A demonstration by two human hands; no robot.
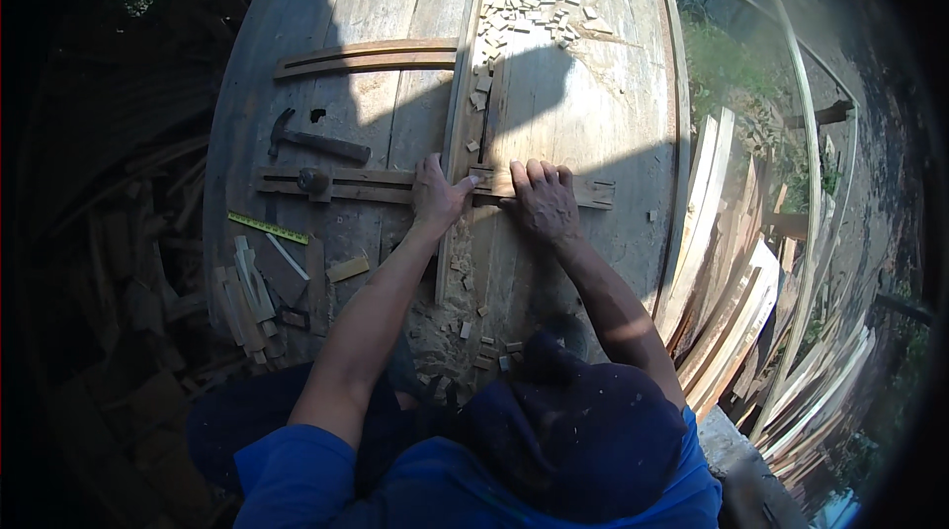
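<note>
My left hand (441, 195) grips a slotted wooden board (376, 188) where it meets a long upright-running rail (445, 272) on the worktable. My right hand (544, 198) has its fingers bent over the board's right part (595, 193), just right of the rail. A dark block-like fitting (314, 183) sits on the board's left part. Above that lies a hammer (336, 148), and a second slotted wooden piece (366, 60) lies farther back. A yellow tape measure (267, 226) lies below the board's left end.
Small square wood offcuts (524, 0) are heaped at the back of the worktable (603, 104). Scrap pieces (252, 302) lie at its near left. Long strips of wood (722, 262) lean along the right side, and stacked timber (129, 262) lies in shade at the left.
</note>
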